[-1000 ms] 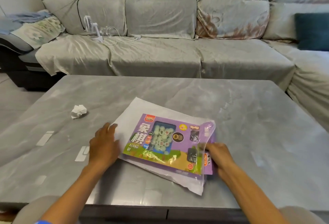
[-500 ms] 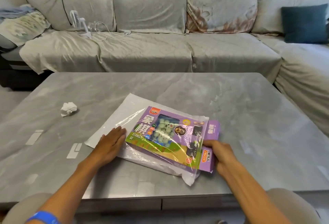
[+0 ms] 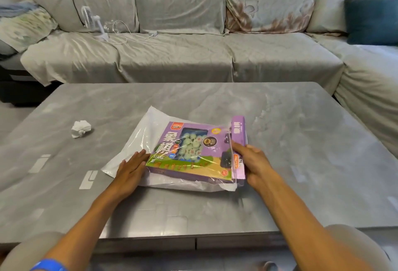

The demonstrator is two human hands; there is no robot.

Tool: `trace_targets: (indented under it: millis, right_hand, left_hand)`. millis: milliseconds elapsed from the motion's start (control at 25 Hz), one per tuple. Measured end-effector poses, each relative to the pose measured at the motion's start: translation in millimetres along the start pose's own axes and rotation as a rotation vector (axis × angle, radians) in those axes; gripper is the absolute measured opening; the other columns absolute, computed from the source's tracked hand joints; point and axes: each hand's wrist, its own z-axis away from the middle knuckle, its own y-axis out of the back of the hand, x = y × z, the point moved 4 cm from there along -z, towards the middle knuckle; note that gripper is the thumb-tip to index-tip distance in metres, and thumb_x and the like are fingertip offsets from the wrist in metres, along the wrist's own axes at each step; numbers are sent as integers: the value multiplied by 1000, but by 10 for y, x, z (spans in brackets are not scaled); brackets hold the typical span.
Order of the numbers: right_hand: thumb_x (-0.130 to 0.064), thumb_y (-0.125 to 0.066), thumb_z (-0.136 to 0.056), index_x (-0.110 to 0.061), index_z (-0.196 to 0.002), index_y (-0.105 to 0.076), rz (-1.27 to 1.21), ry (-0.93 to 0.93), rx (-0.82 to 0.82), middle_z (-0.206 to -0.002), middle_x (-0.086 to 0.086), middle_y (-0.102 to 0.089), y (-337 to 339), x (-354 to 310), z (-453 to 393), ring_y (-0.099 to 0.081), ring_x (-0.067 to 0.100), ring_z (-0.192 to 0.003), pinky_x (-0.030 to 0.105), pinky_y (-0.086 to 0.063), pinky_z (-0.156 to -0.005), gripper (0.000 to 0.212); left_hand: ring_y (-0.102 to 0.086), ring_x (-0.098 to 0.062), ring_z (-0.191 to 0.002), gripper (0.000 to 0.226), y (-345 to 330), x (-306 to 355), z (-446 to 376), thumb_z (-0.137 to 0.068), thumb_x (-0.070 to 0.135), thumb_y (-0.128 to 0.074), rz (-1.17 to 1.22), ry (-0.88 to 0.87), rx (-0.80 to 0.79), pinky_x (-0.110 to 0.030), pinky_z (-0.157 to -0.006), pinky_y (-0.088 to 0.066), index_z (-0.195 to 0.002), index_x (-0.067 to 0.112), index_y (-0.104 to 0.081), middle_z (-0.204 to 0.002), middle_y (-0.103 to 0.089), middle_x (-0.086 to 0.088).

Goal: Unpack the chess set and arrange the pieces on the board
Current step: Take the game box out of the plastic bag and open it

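Grey marble table (image 3: pixel 280 141), plastic bag (image 3: pixel 137 141), crumpled tissue (image 3: pixel 81 128)

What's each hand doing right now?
Left hand: open, flat on the plastic bag.
Right hand: closed, gripping the chess box end.

The plastic bag (image 3: pixel 137 145) shines over the purple chess box (image 3: pixel 193 152), so the small words and pictures on the lid are hard to read. The round green pieces (image 3: pixel 191 146) in the box window look blurry, and their marks are too small to tell. The right hand (image 3: pixel 254 163) covers part of the box's right end. The blue wristband (image 3: pixel 49 265) and both knees are cut off at the bottom edge. The dark blue cushion (image 3: pixel 372 20) is cut off at the right edge.
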Motion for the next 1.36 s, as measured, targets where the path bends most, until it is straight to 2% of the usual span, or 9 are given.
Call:
trace_targets:
  millis: [160,320,640,680,760,880,960,1160,1360]
  right_hand:
    - [-6,-72,-78,1,-97,-66,20,-15,109,-70,15,-72,64,82,-62,-69,25,-57,39,-59,-59,21]
    - [-2,-72,-77,-2,-86,-64,10,51,170,-59,10,-69,344,-193,-91,-65,20,-48,39,-58,-51,11]
    - [-9,-72,-80,0,-104,-63,209,-11,177,-69,12,-71,738,9,-32,-67,20,-51,28,-54,-47,27]
    - [-11,-73,-80,-2,-112,-60,281,46,216,-85,13,-72,731,9,-25,-70,22,-63,30,-56,-55,36]
    - [-17,-71,-77,-11,-124,-52,809,357,419,-118,9,-59,674,-89,11,-63,28,-97,37,-51,-79,51]
    - [-22,-61,-81,-17,-94,-58,1405,906,359,-99,5,-62,352,19,165,-57,29,-91,37,-44,-73,14]
    - [-30,-59,-85,-20,-84,-58,1431,940,171,-90,-1,-64,325,187,190,-59,22,-85,32,-45,-69,11]
    - [-62,-52,-82,-25,-119,-60,1658,1175,-218,-123,-4,-60,477,310,221,-55,18,-112,35,-47,-94,53]
    - [-70,-49,-76,-22,-97,-60,1715,1171,10,-97,-4,-68,444,329,296,-64,19,-85,32,-51,-72,54]
  left_hand:
    - [-17,-8,-144,60,36,-57,-25,-85,40,-24,67,37,-26,-38,-120,-1,-144,38,-32,-153,-29,14]
    - [1,7,-136,76,-40,-16,28,-76,38,-17,-139,-14,-98,-29,-117,10,-151,31,-12,-151,-8,21]
    - [5,-9,-147,76,-67,113,79,-78,40,-13,-383,46,-44,-36,-117,10,-153,25,-10,-161,1,6]
    - [3,-10,-147,74,-92,184,131,-81,43,-12,-413,2,21,-35,-117,11,-153,25,-12,-161,-1,6]
    - [-1,-8,-147,69,-207,345,280,-87,49,-9,-379,-116,108,-30,-116,12,-151,26,-17,-159,-5,9]
    - [-11,-5,-145,66,-388,433,402,-89,53,-8,-195,-82,35,-30,-116,7,-150,29,-20,-158,-19,10]
    - [-15,-5,-144,66,-396,405,381,-90,52,-8,-171,-61,25,-31,-116,6,-149,29,-23,-156,-24,9]
    - [-14,-6,-145,67,-393,373,369,-89,55,-7,-199,-69,19,-29,-116,6,-149,30,-23,-157,-24,8]
    - [-10,-3,-145,68,-383,362,368,-88,59,-6,-208,-60,-3,-28,-115,8,-150,33,-19,-158,-19,11]
